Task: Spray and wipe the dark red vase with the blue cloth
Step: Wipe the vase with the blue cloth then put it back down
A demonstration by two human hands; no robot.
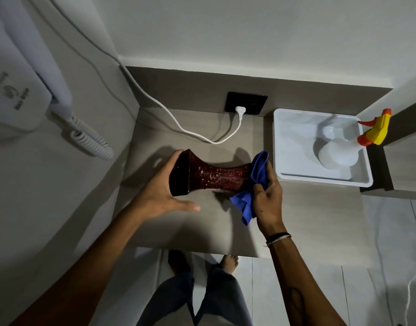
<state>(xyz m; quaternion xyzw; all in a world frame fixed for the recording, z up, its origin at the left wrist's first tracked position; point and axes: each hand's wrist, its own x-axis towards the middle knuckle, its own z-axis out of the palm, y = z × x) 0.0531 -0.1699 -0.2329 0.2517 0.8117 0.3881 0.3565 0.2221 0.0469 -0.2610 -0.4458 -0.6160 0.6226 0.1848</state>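
Note:
The dark red vase (209,176) is held on its side above the grey counter (202,227), its square base pointing left. My left hand (160,191) presses flat against that base, thumb over the top edge. My right hand (268,191) grips the blue cloth (254,184), which is wrapped around the vase's right end and hides it. The glittery waist of the vase shows between the two hands. A spray bottle (338,155) with a yellow and orange trigger head stands in the white tray at the right.
The white tray (280,142) sits at the counter's back right. A white cable (178,123) runs to a plug in a black wall socket (245,102). A wall hair dryer (19,90) with coiled cord hangs at the left. My legs and feet show below the counter edge.

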